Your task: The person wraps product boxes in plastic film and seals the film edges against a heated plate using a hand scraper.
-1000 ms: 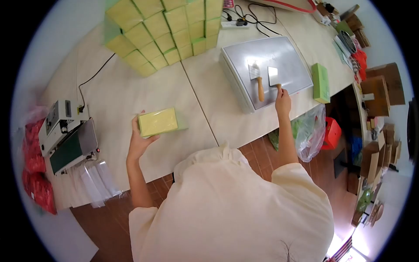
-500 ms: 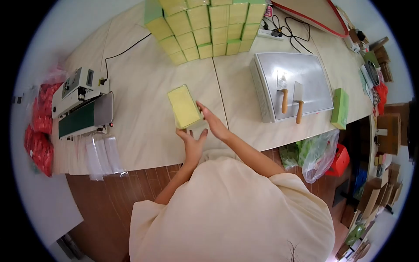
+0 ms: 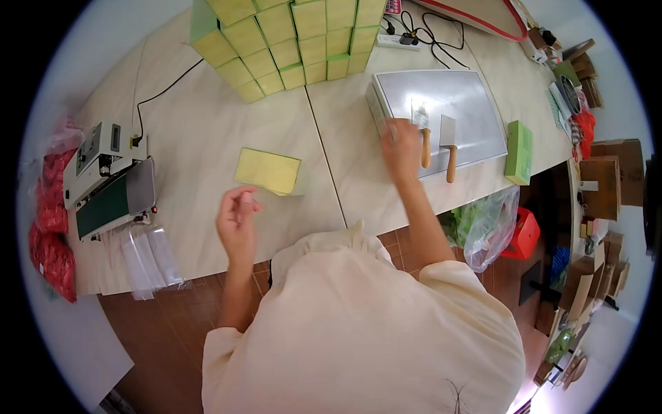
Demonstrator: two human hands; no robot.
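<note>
The yellow-topped box [image 3: 267, 170] lies on the table [image 3: 207, 138], left of the seam [image 3: 323, 152], the left hand [image 3: 238, 212] near its near-left edge with fingers half-curled. The right hand [image 3: 402, 150], blurred, hides part of the metal case's [image 3: 476, 93] left side; whether either hand grips anything, I cannot tell. Two scrapers [image 3: 452, 162] lie right of it; stacked boxes [image 3: 309, 19] stand far, a machine [image 3: 114, 200] left.

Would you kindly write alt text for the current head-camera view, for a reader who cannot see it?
A person's left hand is close beside a yellow-topped box on a pale table; the right hand, blurred, is over the left side of a silver-topped case bearing two wooden-handled scrapers. Similar boxes are stacked behind.
</note>
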